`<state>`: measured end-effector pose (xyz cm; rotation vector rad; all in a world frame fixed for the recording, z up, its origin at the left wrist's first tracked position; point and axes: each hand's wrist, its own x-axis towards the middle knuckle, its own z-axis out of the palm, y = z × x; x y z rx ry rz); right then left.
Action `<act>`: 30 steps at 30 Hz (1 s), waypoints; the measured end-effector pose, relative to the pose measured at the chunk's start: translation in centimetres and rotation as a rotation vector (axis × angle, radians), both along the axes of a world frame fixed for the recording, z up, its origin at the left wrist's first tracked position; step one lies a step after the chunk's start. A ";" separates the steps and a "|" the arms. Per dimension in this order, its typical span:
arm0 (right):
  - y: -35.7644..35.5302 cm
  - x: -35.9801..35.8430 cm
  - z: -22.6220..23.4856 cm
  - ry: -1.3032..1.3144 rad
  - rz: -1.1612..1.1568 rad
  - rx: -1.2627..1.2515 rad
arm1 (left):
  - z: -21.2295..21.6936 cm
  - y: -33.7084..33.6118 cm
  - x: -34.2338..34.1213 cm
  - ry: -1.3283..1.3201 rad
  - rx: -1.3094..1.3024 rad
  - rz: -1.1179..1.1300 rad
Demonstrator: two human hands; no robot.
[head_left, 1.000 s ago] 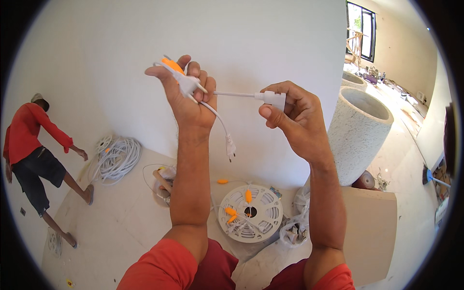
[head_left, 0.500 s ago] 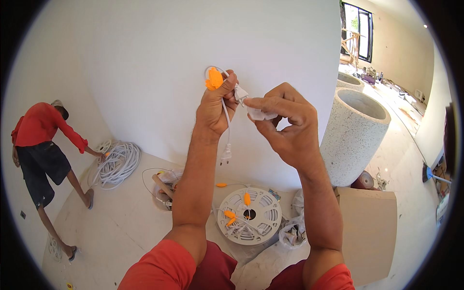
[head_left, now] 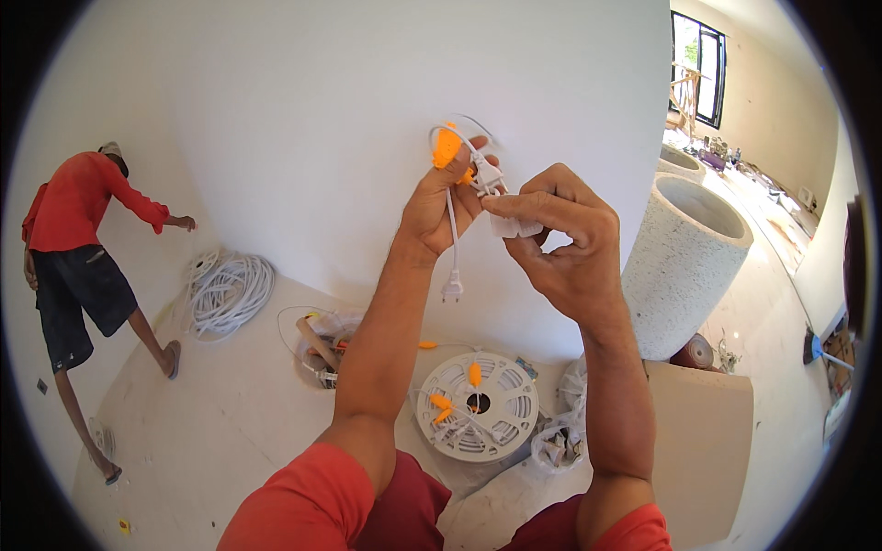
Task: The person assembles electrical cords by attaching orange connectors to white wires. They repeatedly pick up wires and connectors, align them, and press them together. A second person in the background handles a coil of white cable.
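My left hand [head_left: 439, 207] is raised in front of the white wall and grips a white power cord [head_left: 452, 234] with an orange connector piece [head_left: 446, 147] at the top. The cord's two-pin plug [head_left: 451, 291] dangles below my palm. My right hand [head_left: 560, 243] is close beside it, pinching a small white connector block [head_left: 514, 224] at the cord's other end between thumb and fingers. The two hands nearly touch.
On the floor below lie a white round reel [head_left: 478, 405] with orange clips, a clear bag of parts [head_left: 323, 340] and a coil of white cable [head_left: 227, 289]. A rough white cylindrical planter [head_left: 684, 266] stands at right. Another person in a red shirt [head_left: 78, 243] stands at left.
Both hands have come together: they were apart with the cord stretched between them, and now the right hand's connector block sits next to the left hand's orange piece.
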<state>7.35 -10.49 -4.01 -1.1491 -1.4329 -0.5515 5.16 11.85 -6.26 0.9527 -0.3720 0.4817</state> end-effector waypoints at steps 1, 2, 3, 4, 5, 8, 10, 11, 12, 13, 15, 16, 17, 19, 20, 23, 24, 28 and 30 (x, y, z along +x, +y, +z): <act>0.0 -0.1 0.0 0.008 0.010 -0.010 | -0.6 0.4 0.3 0.039 0.034 -0.012; 0.0 -0.1 0.0 0.010 0.019 -0.016 | -1.2 0.9 0.6 0.063 0.079 -0.045; 0.0 -0.1 0.0 0.020 0.022 -0.024 | -1.9 1.5 0.7 0.083 0.123 -0.102; 0.0 -0.1 0.0 0.026 0.025 -0.027 | -2.4 2.2 0.8 0.090 0.177 -0.179; -0.1 0.0 0.0 0.032 0.029 -0.030 | -3.0 2.7 1.0 0.126 0.223 -0.215; 0.0 0.6 -0.1 0.065 -0.033 -0.078 | -5.4 3.4 1.4 0.186 0.289 -0.113; 0.4 1.0 -0.2 0.064 -0.097 -0.040 | -6.7 4.2 1.4 0.230 0.367 -0.186; 0.7 1.2 -0.3 0.056 -0.119 -0.023 | -7.4 4.6 1.3 0.253 0.396 -0.217; 0.9 1.4 -0.3 0.116 -0.097 -0.013 | -7.9 5.1 1.2 0.307 0.455 -0.267; 1.1 1.6 -0.2 0.161 -0.113 -0.011 | -8.6 5.6 1.2 0.333 0.514 -0.280; 1.0 2.2 -0.1 0.166 -0.205 -0.010 | -10.0 6.6 1.4 0.378 0.627 -0.307; 0.8 2.6 0.0 0.141 -0.267 0.005 | -10.7 7.1 1.6 0.441 0.631 -0.263; 0.7 3.1 0.1 0.185 -0.264 -0.020 | -11.5 7.4 1.8 0.492 0.633 -0.231; 0.6 4.0 -0.1 0.119 -0.339 -0.078 | -13.2 7.9 2.1 0.564 0.624 -0.213; 0.7 4.5 -0.1 0.096 -0.356 -0.097 | -13.7 8.0 2.2 0.586 0.611 -0.227; 2.1 5.8 -0.4 0.118 -0.396 -0.199 | -15.1 8.5 2.5 0.659 0.537 -0.251; 2.4 6.0 -0.5 0.132 -0.411 -0.225 | -15.3 8.7 2.4 0.673 0.520 -0.263; 3.2 6.0 -0.5 0.155 -0.398 -0.320 | -15.7 9.6 2.7 0.807 0.473 -0.176; 3.1 6.0 -0.5 0.227 -0.413 -0.388 | -16.4 10.1 3.0 0.882 0.352 -0.076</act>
